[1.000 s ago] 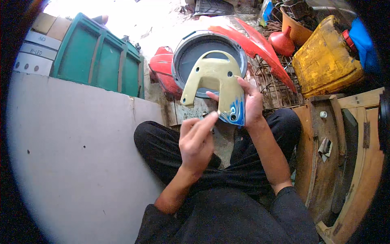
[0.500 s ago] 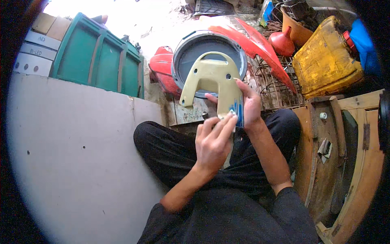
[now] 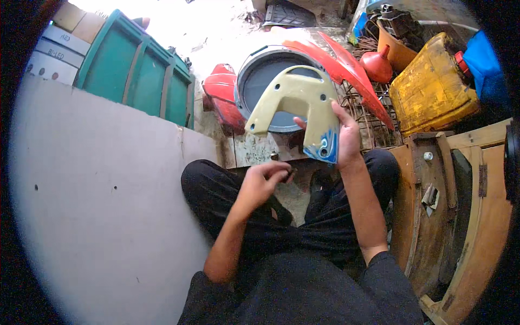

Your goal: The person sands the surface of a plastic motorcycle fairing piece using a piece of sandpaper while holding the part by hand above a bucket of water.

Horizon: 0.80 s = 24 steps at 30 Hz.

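Note:
My right hand (image 3: 349,135) grips a pale olive, horseshoe-shaped panel (image 3: 295,89) by its right edge, thumb on the face and fingers behind. Several bolt holes and a slot at the top pierce the panel. Blue, wet-looking, shows at the end of its right leg, around a hole. Lower and to the left, apart from the panel, my left hand (image 3: 262,183) is closed with its fingertips together. A small dark thing shows at those fingertips, too unclear to name. Behind the panel stands a round grey tub (image 3: 252,81), which seems to hold water.
Red glossy body panels (image 3: 222,86) lie left of the tub, with another red panel (image 3: 346,67) to its right. Further right are a red funnel (image 3: 376,65) and a yellow jerrycan (image 3: 428,86). A white wall (image 3: 108,189) borders my left, a wooden frame (image 3: 487,184) my right.
My left hand has come off the panel's blue patch and moved down and left. The panel, in my right hand, has shifted slightly right and tilted, baring the hole in the blue area.

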{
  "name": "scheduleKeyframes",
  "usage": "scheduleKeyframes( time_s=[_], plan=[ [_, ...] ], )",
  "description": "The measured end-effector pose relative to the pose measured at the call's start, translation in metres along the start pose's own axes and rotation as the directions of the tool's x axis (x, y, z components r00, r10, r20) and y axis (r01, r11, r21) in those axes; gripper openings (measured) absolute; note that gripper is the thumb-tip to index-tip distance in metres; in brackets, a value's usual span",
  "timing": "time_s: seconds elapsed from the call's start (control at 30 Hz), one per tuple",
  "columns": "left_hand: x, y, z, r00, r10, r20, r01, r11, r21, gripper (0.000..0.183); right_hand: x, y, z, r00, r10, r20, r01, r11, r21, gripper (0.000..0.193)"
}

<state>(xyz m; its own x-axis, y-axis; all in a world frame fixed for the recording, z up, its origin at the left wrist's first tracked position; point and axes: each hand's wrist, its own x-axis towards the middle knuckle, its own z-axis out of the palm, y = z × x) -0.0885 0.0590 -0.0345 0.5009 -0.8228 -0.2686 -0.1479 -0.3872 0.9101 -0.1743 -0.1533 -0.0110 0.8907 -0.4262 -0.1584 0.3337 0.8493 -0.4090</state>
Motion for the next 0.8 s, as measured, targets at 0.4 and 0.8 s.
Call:
scheduleKeyframes(
  time_s=[0.4, 0.8],
  plan=[
    [0.136, -0.131, -0.028, 0.960, -0.256, 0.111, 0.230, 0.952, 0.201, 0.022, -0.015, -0.004, -0.026, 0.981, -0.160, -0.114, 0.155, 0.987, -0.051, 0.050],
    [0.185, -0.273, -0.035, 0.937, -0.179, 0.300, -0.077, 0.731, 0.678, 0.025, -0.008, 0.006, -0.012, 0.975, -0.151, -0.160, 0.153, 0.988, 0.002, 0.053]
  ],
)
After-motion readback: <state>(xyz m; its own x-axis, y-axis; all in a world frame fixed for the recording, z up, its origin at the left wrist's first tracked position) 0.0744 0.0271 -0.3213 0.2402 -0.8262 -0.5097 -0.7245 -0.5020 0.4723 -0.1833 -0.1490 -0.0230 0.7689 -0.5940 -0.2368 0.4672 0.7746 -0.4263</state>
